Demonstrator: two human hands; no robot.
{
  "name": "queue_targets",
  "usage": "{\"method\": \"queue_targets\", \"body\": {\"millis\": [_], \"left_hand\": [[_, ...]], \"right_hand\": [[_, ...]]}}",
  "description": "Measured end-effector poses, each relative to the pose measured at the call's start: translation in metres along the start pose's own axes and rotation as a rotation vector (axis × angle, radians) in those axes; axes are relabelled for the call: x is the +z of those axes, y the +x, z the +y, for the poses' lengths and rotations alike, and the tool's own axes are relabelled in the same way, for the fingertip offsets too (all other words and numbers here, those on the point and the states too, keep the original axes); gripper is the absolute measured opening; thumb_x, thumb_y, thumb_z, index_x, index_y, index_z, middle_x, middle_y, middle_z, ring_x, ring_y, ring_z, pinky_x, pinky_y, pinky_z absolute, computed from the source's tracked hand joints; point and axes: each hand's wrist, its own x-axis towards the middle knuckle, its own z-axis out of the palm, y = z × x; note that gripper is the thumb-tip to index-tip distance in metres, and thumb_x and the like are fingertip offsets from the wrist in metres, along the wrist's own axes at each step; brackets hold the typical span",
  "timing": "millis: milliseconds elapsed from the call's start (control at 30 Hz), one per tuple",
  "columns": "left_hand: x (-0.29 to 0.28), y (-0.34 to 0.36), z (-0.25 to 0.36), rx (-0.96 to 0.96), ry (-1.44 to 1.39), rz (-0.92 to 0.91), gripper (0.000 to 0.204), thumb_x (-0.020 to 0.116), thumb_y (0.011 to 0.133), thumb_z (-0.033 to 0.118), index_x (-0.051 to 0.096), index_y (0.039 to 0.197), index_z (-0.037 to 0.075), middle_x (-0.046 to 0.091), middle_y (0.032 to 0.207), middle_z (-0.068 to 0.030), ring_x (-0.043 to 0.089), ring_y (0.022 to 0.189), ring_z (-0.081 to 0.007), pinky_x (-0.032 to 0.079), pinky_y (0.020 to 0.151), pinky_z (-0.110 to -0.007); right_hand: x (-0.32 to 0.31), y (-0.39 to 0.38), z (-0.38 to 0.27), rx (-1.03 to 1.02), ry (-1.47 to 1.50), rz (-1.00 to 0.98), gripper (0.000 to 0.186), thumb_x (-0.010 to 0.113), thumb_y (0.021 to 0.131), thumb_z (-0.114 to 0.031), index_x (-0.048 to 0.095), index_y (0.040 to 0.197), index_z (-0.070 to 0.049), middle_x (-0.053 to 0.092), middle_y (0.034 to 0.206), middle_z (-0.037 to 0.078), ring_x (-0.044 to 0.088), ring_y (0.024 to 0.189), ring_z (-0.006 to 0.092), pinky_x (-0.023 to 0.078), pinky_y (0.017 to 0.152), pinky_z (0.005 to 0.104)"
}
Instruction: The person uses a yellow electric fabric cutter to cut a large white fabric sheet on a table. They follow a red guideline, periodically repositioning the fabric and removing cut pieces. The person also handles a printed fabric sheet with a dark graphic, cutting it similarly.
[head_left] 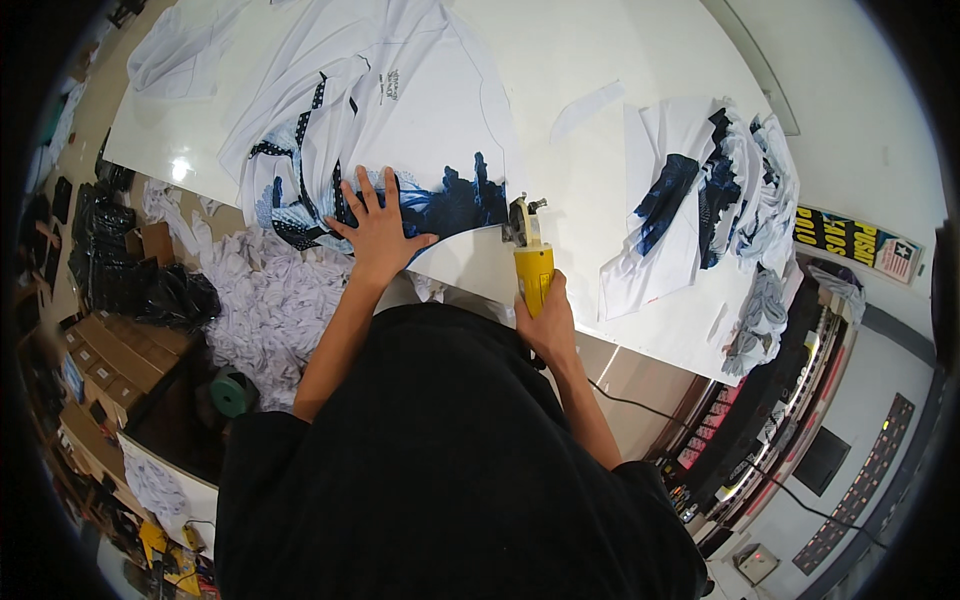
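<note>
A large piece of white fabric (425,110) with a dark blue, light blue and black print lies spread over the white table (560,60). My left hand (380,232) presses flat on its printed part, fingers spread. In my right hand (550,318) is a yellow electric rotary fabric cutter (534,277), gripped around its body. The metal cutting head (521,222) stands at the right edge of the printed fabric, near the table's front edge. Whether the blade touches the cloth cannot be made out.
Cut printed pieces (665,195) lie in a stack to the right, with a thin white strip (587,107) nearby. More white cloth (180,50) rests at the far left. Below the table's left side is a heap of white scraps (265,300). A black cord (640,405) runs at the lower right.
</note>
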Motion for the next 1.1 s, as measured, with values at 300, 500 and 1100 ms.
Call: {"method": "queue_targets", "body": {"millis": [300,500,1100], "left_hand": [[-0.004,0.000,0.003,-0.021,0.029,-0.036,0.141,0.081,0.062,0.077,0.009,0.168,0.017,-0.004,0.172,-0.0265,-0.003,0.154,-0.0588,0.014,0.101,-0.092],[-0.001,0.000,0.001,-0.023,0.029,-0.026,0.140,0.082,0.062,0.075,0.009,0.168,0.017,-0.004,0.172,-0.0255,-0.003,0.154,-0.0588,0.013,0.101,-0.092],[-0.009,-0.001,0.007,-0.077,-0.053,-0.045,0.140,0.093,0.059,0.059,0.014,0.168,0.020,-0.004,0.173,-0.0223,-0.005,0.156,-0.0533,0.006,0.105,-0.089]], "right_hand": [[-0.003,0.025,-0.016,0.001,-0.031,0.011,0.058,0.068,0.093,-0.022,0.039,0.135,0.006,0.062,0.114,0.036,0.065,0.104,0.0540,0.053,0.087,0.0546],[-0.005,0.052,-0.018,-0.023,-0.053,-0.010,0.054,0.067,0.092,-0.022,0.039,0.130,0.005,0.062,0.112,0.036,0.064,0.100,0.0541,0.053,0.084,0.0562],[-0.029,0.131,-0.031,-0.172,-0.119,-0.070,0.055,0.068,0.090,-0.021,0.037,0.127,0.006,0.062,0.110,0.039,0.064,0.099,0.0563,0.053,0.085,0.0570]]}}
